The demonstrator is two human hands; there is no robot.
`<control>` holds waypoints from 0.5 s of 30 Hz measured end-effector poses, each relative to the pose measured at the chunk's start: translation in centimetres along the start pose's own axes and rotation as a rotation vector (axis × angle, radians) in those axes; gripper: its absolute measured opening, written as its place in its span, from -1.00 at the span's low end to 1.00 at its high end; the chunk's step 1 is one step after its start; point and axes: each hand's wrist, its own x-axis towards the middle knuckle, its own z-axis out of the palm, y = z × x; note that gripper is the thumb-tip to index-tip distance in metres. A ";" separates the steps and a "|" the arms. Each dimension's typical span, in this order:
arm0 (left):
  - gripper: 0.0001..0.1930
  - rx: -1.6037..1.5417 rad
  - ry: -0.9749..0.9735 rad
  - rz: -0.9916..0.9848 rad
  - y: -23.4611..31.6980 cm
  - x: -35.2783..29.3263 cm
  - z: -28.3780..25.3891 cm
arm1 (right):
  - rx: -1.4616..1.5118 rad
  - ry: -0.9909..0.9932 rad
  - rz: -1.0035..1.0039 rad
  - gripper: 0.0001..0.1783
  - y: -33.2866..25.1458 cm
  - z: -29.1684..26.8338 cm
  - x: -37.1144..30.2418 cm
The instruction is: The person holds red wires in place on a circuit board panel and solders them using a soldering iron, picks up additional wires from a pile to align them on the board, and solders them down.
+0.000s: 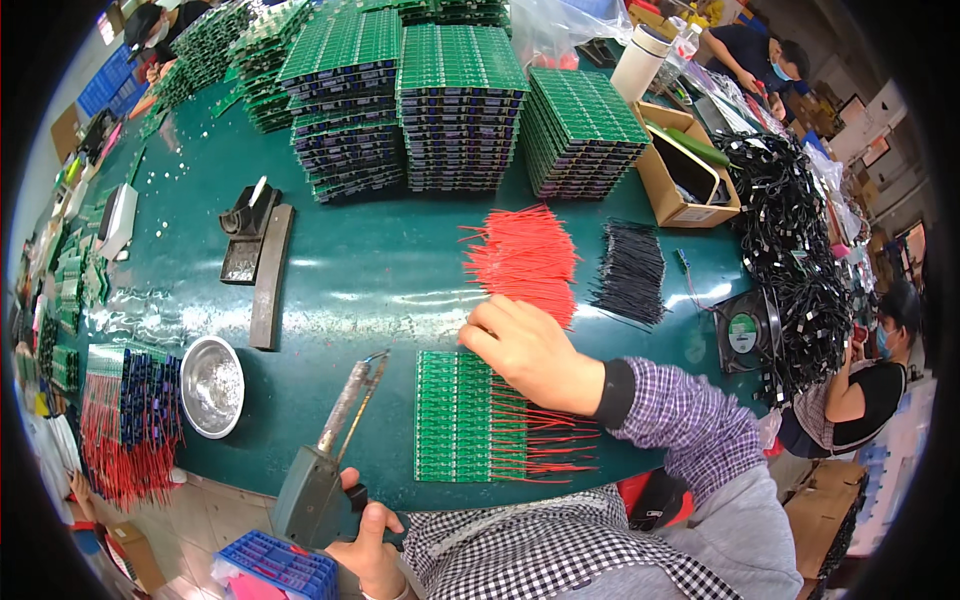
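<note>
My left hand (370, 552) is wrapped round the grip of a dark green soldering gun (308, 492), whose tip points up beside a green circuit board panel (452, 425). The panel lies flat near the table's front edge, with several red wires (558, 448) running off its right side. My right hand (532, 352) rests over the panel's upper edge, fingers curled and thumb side pressed together. Whatever is between those fingertips is hidden. Just beyond that hand lies a pile of loose red wires (525, 258), with a smaller bundle of black wires (632, 272) to its right.
Tall stacks of circuit boards (460, 120) stand at the back. Left are a metal bowl (212, 387), a soldering stand (248, 240) and wired boards (130, 410). Right are a cardboard box (690, 212), a fan (745, 332) and heaped black cables (790, 250). Other people sit nearby.
</note>
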 end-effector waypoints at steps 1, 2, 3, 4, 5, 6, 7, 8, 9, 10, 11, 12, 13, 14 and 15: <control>-0.45 -0.015 -0.009 -0.044 0.1 0.0 0.1 | -0.006 0.004 -0.006 -0.80 -0.4 0.1 -0.5; -0.42 -0.029 -0.020 -0.090 0.1 0.1 0.3 | 0.050 0.023 0.060 -0.79 -0.8 0.2 -1.1; -0.42 -0.022 -0.021 -0.092 0.1 0.1 0.4 | 0.116 0.050 0.130 -0.77 -1.1 0.4 -1.5; -0.41 0.023 -0.054 -0.090 0.2 0.1 0.5 | 0.137 0.088 0.131 -0.72 -1.2 0.6 -1.8; -0.39 0.078 -0.084 -0.097 0.1 0.2 0.6 | 0.135 0.084 0.134 -0.72 -1.3 0.8 -2.1; -0.45 0.048 -0.066 -0.118 0.1 0.2 0.5 | 0.145 0.103 0.138 -0.72 -1.3 1.0 -2.3; -0.45 0.049 -0.077 -0.124 0.0 0.2 0.5 | 0.167 0.121 0.153 -0.72 -1.4 1.2 -2.4; -0.47 0.115 -0.101 -0.133 -0.1 0.1 0.4 | 0.156 0.121 0.143 -0.72 -1.3 1.3 -2.5; -0.48 0.172 -0.132 -0.147 -0.3 0.1 0.4 | 0.147 0.128 0.128 -0.72 -1.4 1.5 -2.5; -0.55 0.221 -0.130 -0.172 -0.3 0.1 0.2 | 0.151 0.138 0.114 -0.71 -1.4 1.6 -2.6; -0.55 0.226 -0.128 -0.176 -0.5 0.2 0.1 | 0.147 0.131 0.117 -0.71 -1.4 1.7 -2.6; -0.57 0.339 -0.202 -0.087 -0.8 0.5 0.1 | 0.134 0.127 0.112 -0.71 -1.4 1.7 -2.6; -0.58 0.398 -0.306 0.006 -1.0 0.7 0.1 | 0.126 0.121 0.114 -0.71 -1.3 1.8 -2.6; -0.58 0.452 -0.279 0.000 -0.9 0.5 0.1 | 0.123 0.120 0.110 -0.71 -1.3 1.8 -2.6; -0.60 0.429 -0.223 -0.092 -1.0 0.4 0.2 | 0.120 0.111 0.098 -0.71 -1.2 1.9 -2.6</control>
